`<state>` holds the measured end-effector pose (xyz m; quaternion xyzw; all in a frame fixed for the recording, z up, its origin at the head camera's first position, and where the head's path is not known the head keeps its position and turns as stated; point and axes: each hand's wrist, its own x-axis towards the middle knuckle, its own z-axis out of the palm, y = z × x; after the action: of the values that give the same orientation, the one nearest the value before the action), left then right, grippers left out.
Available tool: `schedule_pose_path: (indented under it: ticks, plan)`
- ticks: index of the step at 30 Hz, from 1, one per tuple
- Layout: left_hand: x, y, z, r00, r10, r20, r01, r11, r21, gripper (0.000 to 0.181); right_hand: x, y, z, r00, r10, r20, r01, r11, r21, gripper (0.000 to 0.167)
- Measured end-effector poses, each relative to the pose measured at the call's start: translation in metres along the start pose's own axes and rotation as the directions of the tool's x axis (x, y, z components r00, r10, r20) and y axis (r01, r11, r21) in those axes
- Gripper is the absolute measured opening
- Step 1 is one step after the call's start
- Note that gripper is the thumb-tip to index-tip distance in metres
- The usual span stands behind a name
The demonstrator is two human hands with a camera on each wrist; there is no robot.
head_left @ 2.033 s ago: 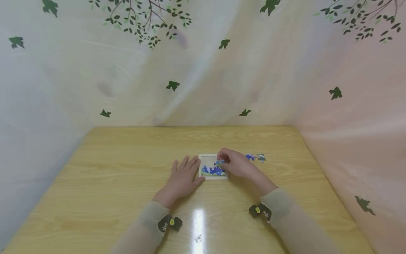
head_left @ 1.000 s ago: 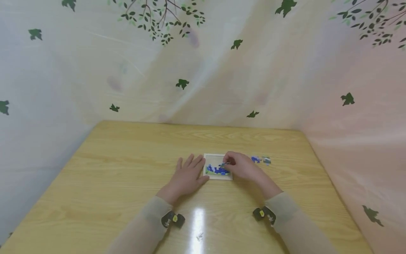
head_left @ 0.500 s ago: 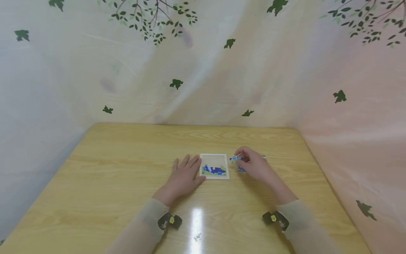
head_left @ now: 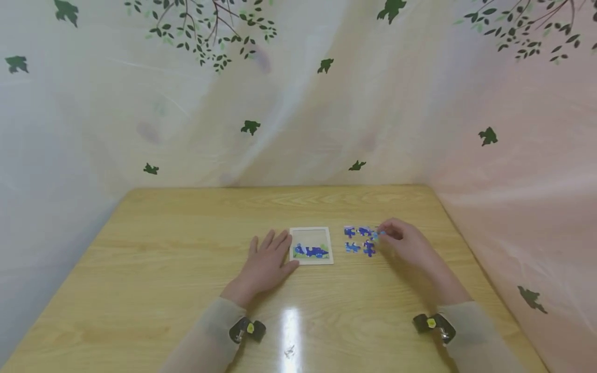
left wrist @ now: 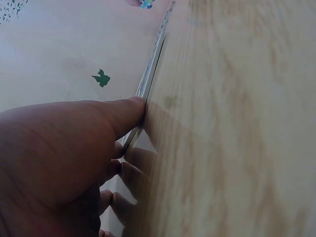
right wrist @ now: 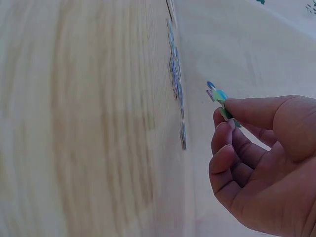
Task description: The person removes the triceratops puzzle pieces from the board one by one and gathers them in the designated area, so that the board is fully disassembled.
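Curtained-off indoor booth, kind of room unclear, wood-grain table (head_left: 336, 305) at six o'clock, leaf-printed pale drapes (head_left: 298, 129) at nine, twelve and three o'clock.

Your right fingers (right wrist: 223, 160) hide part of the pinched puzzle piece (right wrist: 217, 95); the head view's lower edge cuts off your sleeves (head_left: 212, 326).

Pale leaf-patterned fabric (head_left: 196, 134) on 3 sides of a glossy wooden table (head_left: 186, 217).
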<state>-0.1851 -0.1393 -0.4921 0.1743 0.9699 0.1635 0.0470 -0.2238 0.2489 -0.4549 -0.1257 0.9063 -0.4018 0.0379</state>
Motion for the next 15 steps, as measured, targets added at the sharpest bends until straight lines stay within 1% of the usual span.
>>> schedule_pose_path:
  ticks: [4, 8, 13, 15]
  plan:
    - [-0.001, 0.0, 0.0, 1.0, 0.005, -0.006, -0.005, 1.0, -0.004, 0.077, -0.002, 0.011, -0.006, 1.0, 0.0, 0.016, -0.001, 1.0, 0.011, 0.02]
    - [0.0, 0.001, 0.0, 1.0, 0.004, 0.0, -0.004, 1.0, 0.001, 0.077, -0.003, 0.018, -0.009, 0.999, 0.034, 0.04, -0.035, 0.999, 0.022, 0.021]
    - [-0.001, 0.002, -0.001, 1.0, 0.006, 0.005, -0.006, 1.0, -0.006, 0.077, -0.006, 0.021, -0.011, 0.992, 0.078, 0.095, -0.083, 0.995, 0.052, 0.021]
    - [-0.002, 0.002, -0.002, 1.0, 0.009, 0.005, -0.009, 1.0, -0.011, 0.076, -0.007, 0.021, -0.012, 0.99, 0.079, 0.114, -0.084, 0.995, 0.044, 0.02]
